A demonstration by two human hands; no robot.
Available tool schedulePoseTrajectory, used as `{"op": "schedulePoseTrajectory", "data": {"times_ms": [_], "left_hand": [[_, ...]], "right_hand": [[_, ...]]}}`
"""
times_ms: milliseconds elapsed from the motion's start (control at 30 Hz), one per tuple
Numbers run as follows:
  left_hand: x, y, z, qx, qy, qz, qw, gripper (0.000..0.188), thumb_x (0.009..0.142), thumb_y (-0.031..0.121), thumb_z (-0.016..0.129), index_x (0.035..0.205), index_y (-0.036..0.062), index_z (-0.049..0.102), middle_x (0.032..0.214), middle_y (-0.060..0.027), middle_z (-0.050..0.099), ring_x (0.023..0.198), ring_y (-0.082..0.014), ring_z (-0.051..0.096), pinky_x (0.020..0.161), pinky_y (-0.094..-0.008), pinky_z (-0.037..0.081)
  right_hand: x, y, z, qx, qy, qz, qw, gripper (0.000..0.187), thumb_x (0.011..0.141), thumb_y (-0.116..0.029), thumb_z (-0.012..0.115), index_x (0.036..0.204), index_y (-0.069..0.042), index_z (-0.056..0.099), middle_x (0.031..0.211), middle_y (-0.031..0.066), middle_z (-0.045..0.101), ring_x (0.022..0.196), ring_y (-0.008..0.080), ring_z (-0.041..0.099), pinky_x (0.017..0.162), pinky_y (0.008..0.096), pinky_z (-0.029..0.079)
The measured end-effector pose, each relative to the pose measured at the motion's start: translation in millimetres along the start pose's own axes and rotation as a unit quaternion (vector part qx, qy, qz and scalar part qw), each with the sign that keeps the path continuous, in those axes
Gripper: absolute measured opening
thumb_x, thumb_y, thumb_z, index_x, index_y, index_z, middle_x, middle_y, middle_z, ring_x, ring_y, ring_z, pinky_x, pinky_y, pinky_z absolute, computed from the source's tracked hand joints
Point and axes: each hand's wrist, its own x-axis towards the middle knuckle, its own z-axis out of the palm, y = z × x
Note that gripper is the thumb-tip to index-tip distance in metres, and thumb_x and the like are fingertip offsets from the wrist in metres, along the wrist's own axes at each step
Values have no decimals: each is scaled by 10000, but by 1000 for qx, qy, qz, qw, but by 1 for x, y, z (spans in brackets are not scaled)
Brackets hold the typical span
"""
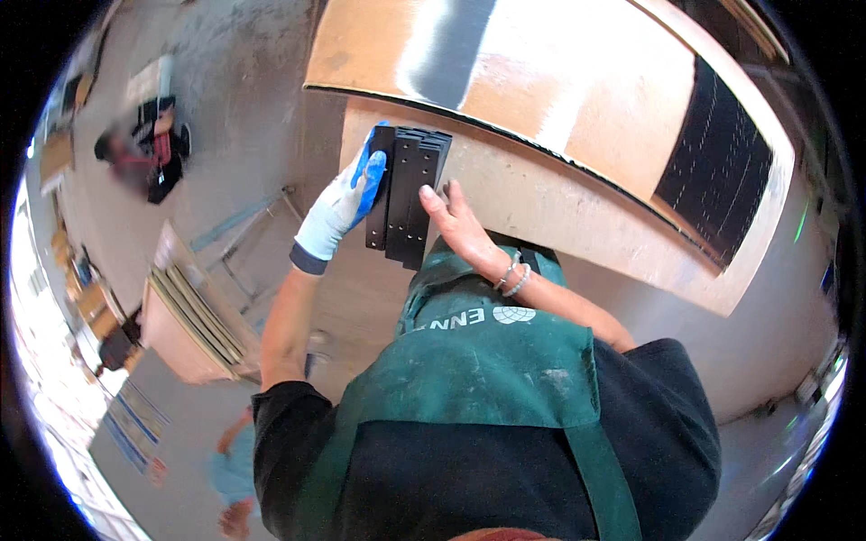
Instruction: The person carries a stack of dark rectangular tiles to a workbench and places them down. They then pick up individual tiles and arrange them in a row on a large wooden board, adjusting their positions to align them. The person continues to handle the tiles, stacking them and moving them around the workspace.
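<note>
A stack of flat black strips with small round holes (410, 194) lies at the near left end of the wooden table, its near ends sticking out past the edge. The strips are fanned slightly, not fully lined up. My left hand (343, 203), in a white and blue glove, grips the stack along its left side, with the thumb near the top face. Bare and wearing beaded bracelets at the wrist, my right hand (465, 236) is at the stack's right side, fingers stretched out and apart. Whether its fingertips press on the strips is hard to tell.
A large tan sheet (559, 72) lies across the table (532, 198), with a black dotted panel (722, 158) at its right. On the left, boards lean in a stack (194, 325) beside a metal frame (244, 225). Two other people (149, 149) are farther off.
</note>
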Motion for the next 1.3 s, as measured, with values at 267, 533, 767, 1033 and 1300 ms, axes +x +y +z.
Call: {"op": "schedulePoseTrajectory", "data": {"times_ms": [267, 533, 767, 1033, 1300], "left_hand": [[10, 2, 19, -363, 0, -193, 911, 632, 1095, 392, 393, 1592, 39, 226, 1525, -124, 424, 1368, -187, 422, 1164, -312, 296], [6, 1, 24, -343, 48, -211, 914, 660, 1074, 477, 402, 1569, 57, 285, 1533, -124, 418, 1369, -229, 445, 1167, -385, 347], [-34, 2, 26, -364, 48, -408, 836, 706, 1039, 540, 450, 1510, 20, 372, 1460, -135, 503, 1282, -258, 542, 1094, -404, 448], [-28, 1, 24, -322, 43, -408, 853, 706, 1023, 569, 459, 1485, 35, 424, 1429, -114, 542, 1250, -241, 567, 1077, -399, 466], [-30, -9, 18, -308, 21, -423, 852, 792, 951, 675, 504, 1504, 114, 427, 1477, -68, 511, 1307, -257, 522, 1126, -448, 409]], "right_hand": [[19, -6, 24, 18, -1, 0, 1000, 1156, 937, -739, 402, 1456, 246, 88, 1497, 439, 223, 1427, 513, 287, 1197, 464, 272], [21, 17, 4, 76, -13, -45, 996, 1019, 975, -701, 363, 1510, 148, 183, 1547, 359, 272, 1471, 430, 271, 1205, 433, 257], [22, 67, -36, 273, -75, -7, 959, 689, 972, -184, 518, 1573, -21, 224, 964, 104, 635, 772, 146, 656, 688, 308, 560], [40, 70, -16, 186, -47, -86, 978, 848, 853, 25, 524, 1603, -120, 155, 814, 149, 657, 629, 224, 671, 574, 364, 550], [46, 78, -4, 97, 36, -175, 979, 854, 807, 12, 521, 1577, -85, 167, 866, 325, 643, 831, 484, 652, 778, 536, 511]]}}
